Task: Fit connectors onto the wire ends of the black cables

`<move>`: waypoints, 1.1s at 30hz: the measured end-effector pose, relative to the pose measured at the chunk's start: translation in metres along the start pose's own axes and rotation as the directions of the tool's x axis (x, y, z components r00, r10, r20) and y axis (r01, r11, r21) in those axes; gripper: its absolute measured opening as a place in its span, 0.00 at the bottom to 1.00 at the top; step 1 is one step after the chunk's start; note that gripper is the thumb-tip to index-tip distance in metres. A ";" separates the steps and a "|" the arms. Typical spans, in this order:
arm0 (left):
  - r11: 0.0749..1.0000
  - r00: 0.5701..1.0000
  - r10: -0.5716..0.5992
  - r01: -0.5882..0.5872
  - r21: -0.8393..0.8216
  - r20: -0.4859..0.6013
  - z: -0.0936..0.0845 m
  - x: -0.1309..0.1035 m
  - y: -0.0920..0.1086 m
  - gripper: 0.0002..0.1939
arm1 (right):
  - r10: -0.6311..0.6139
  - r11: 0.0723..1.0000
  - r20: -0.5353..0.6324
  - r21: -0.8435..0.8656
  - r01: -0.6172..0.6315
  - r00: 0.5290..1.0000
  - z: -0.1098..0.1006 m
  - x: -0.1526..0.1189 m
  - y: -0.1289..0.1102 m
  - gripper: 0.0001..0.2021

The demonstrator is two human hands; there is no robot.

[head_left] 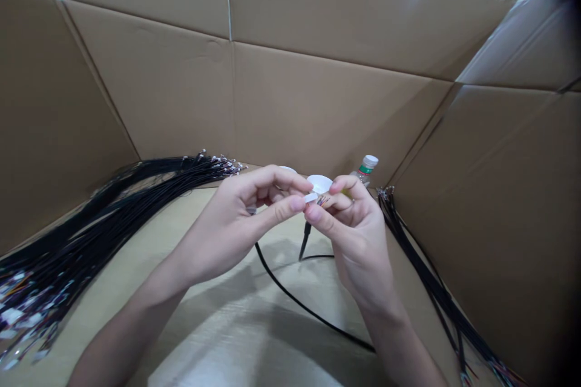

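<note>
My left hand (236, 227) pinches a small white plastic connector (310, 198) between thumb and fingertip. Close against it, my right hand (361, 236) has its fingers closed on thin coloured wires (322, 200), whose ends point at the connector. Whether the wires sit inside the connector is too small to tell. A black cable (305, 243) hangs below the fingertips and bends onto the table, and a stretch of black cable (295, 297) curves from under my left hand toward my right wrist. Just behind the fingertips shows a white round cup-like object (320, 182), partly hidden.
A thick bundle of black cables (136, 214) with white connectors lies along the left side. Another bundle (426, 275) runs down the right. Behind my right hand stands a bottle (366, 168) with a white cap. Cardboard walls (340, 109) enclose the table (218, 338).
</note>
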State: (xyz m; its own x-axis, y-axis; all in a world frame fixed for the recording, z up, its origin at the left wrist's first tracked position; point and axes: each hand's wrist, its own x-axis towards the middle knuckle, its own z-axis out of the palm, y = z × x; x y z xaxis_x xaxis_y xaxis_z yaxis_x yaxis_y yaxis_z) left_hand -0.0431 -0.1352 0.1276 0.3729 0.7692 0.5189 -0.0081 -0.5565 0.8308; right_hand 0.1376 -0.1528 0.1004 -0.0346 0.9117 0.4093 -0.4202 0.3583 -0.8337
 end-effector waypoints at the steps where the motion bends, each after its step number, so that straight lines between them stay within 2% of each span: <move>1: 1.000 1.000 0.010 -0.010 0.000 0.002 0.000 0.000 0.000 0.05 | -0.006 1.000 -0.003 -0.001 0.006 1.000 0.000 0.000 0.000 0.17; 6: 0.999 0.999 0.041 -0.041 0.021 -0.004 0.002 0.002 0.001 0.04 | -0.033 0.999 -0.014 -0.027 0.032 0.999 0.001 0.001 0.000 0.18; 9: 0.999 0.998 0.035 -0.036 -0.012 -0.045 0.005 0.004 0.001 0.04 | -0.018 0.999 -0.009 -0.040 0.018 1.000 0.000 0.002 0.004 0.16; 13: 0.998 0.990 -0.018 0.010 -0.059 -0.138 0.008 0.006 -0.003 0.04 | 0.043 0.997 0.097 -0.067 -0.037 0.994 0.000 0.008 0.015 0.08; 16: 0.998 0.988 -0.019 0.010 -0.056 -0.155 0.008 0.006 -0.004 0.06 | 0.028 0.998 0.169 -0.052 -0.020 0.985 0.001 0.009 0.021 0.03; 19: 0.999 0.988 0.012 -0.017 -0.029 -0.153 0.005 0.006 -0.002 0.08 | 0.015 1.000 0.133 -0.017 -0.013 0.991 0.003 0.007 0.023 0.04; 23: 0.995 0.989 0.023 -0.009 0.099 -0.143 0.001 0.003 -0.002 0.09 | -0.015 0.999 0.096 -0.040 0.019 0.995 0.008 0.002 0.022 0.04; 25: 0.979 0.981 0.081 -0.045 0.197 -0.176 0.000 0.002 -0.003 0.05 | -0.025 0.996 0.077 -0.078 0.031 0.997 0.010 -0.001 0.021 0.04; 26: 0.964 0.971 0.140 -0.088 0.252 -0.196 -0.001 0.001 -0.004 0.02 | -0.027 0.995 0.065 -0.097 0.033 0.998 0.011 -0.002 0.021 0.04; 28: 0.897 0.931 0.308 -0.217 0.384 -0.193 -0.003 0.000 -0.005 0.06 | -0.028 0.992 0.044 -0.124 0.033 0.999 0.013 -0.004 0.020 0.05; 30: 0.779 0.874 0.467 -0.334 0.530 -0.136 -0.005 -0.002 -0.005 0.09 | -0.030 0.990 0.034 -0.140 0.035 0.999 0.014 -0.004 0.019 0.05; 33: 0.583 0.808 0.588 -0.388 0.713 -0.041 -0.007 -0.004 -0.006 0.12 | -0.040 0.986 0.029 -0.159 0.044 0.999 0.014 -0.004 0.019 0.04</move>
State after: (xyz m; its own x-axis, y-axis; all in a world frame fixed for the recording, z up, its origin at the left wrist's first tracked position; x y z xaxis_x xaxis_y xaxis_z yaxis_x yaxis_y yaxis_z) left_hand -0.0513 -0.1329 0.1222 0.2586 0.3071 0.9159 0.5122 -0.8474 0.1395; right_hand 0.1172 -0.1522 0.0885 -0.0439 0.8906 0.4527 -0.2719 0.4254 -0.8632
